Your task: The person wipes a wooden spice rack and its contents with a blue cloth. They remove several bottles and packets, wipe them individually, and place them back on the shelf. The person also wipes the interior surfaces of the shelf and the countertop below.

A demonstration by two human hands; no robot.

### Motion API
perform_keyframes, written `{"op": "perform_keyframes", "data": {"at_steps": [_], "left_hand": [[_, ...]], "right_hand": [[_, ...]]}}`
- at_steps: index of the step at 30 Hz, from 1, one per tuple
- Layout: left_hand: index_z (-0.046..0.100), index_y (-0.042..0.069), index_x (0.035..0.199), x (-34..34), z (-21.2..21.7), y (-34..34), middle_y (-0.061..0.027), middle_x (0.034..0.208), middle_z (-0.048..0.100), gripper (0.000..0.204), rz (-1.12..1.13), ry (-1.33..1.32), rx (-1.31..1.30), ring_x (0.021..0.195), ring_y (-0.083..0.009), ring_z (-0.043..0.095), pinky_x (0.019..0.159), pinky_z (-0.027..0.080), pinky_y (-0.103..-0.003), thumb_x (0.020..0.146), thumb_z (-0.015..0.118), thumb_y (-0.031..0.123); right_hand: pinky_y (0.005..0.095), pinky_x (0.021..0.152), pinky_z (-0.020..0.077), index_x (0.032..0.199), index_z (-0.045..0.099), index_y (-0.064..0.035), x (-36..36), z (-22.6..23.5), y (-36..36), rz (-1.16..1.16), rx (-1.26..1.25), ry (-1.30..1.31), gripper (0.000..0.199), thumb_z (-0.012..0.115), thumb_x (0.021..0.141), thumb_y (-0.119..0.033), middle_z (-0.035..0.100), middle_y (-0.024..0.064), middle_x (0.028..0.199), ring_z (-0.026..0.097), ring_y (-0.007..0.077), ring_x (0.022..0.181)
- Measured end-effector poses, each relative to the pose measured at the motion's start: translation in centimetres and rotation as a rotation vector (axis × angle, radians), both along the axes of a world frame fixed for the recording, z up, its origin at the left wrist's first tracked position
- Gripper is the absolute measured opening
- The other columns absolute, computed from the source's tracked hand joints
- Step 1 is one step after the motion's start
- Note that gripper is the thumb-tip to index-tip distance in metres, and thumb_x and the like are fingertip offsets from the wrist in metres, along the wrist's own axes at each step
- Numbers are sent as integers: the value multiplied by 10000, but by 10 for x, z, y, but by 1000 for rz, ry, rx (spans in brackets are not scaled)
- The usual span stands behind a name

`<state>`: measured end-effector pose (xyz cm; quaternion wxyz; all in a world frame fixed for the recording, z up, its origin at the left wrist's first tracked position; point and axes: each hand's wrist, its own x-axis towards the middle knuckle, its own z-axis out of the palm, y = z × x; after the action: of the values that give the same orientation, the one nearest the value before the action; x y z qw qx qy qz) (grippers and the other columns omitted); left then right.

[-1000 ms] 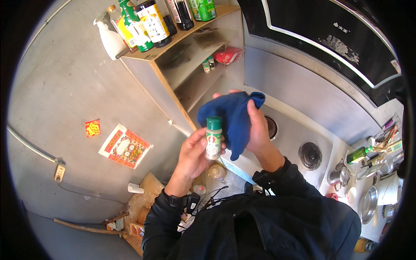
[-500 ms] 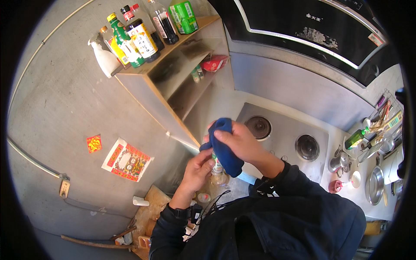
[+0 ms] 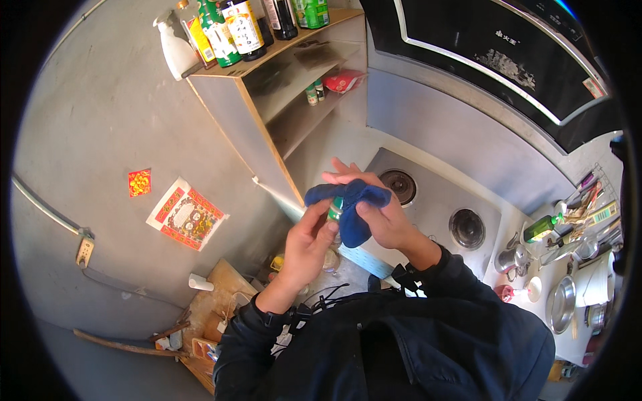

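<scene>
A small green-and-white bottle (image 3: 336, 210) is pinched upright between the thumb and fingers of my left hand (image 3: 305, 248). Most of the bottle is hidden by my fingers and by a dark blue cloth (image 3: 354, 228). My right hand (image 3: 391, 224) grips that cloth with its thumb in front, pressing it against the bottle's side and top. The right fingers reach out behind the cloth. Two similar small bottles (image 3: 315, 92) stand on the shelf beyond, beside a red packet (image 3: 344, 81).
Ahead is an open wooden shelf unit (image 3: 244, 100) with sauce bottles (image 3: 243, 30) on top. A cooktop (image 3: 428, 200) with two burners lies to the right, under a black range hood (image 3: 481, 60). A kettle (image 3: 511, 259) and metal bowl (image 3: 562, 304) sit on the right counter.
My right hand has turned, its fingers now stretched out behind the cloth, which spreads wider across the bottle. More of the bottle's green part shows. The whole view has shifted slightly.
</scene>
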<state>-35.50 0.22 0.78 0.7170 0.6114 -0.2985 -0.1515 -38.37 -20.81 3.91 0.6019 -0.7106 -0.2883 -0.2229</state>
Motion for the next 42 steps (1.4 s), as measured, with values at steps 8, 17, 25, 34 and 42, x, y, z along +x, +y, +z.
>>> {"op": "perform_keyframes", "data": {"at_steps": [8,17,25,34,42], "left_hand": [[551,-14,1486,14,6,3,-93,1229,689,436,-189,286,-232,1088,-133,636,939,516,-312,1117,534,218],[646,-40,1359,27,0,17,-62,1184,701,495,-27,-327,275,1075,-151,637,963,501,-304,1117,588,387],[613,-14,1398,36,-8,19,-73,1323,637,504,-109,-255,42,1199,-167,597,1047,464,-332,1100,621,393],[569,13,1453,32,-13,17,-88,1283,637,545,-43,-251,107,1176,-197,613,1050,468,-352,1087,631,411],[395,71,1599,26,23,-13,-127,1380,593,617,-137,287,-444,1312,-268,560,1137,448,-437,1092,610,350]], "right_hand": [[470,1132,503,1472,506,-10,3,-2,6,535,1075,463,537,404,1158,-434,514,191,1601,596,293,1357],[362,951,612,1366,634,-12,11,-2,0,319,487,739,429,522,1133,-354,705,133,1347,685,199,1176],[373,1076,528,1381,626,-6,-4,13,11,362,671,628,409,538,1129,-316,687,142,1384,666,218,1243],[321,922,571,1317,669,-25,3,-7,19,15,431,579,352,601,1099,-293,747,69,1178,699,143,1009],[330,1083,483,1514,545,-58,12,-11,36,169,750,482,494,477,1151,-386,635,100,1437,617,167,1274]]}}
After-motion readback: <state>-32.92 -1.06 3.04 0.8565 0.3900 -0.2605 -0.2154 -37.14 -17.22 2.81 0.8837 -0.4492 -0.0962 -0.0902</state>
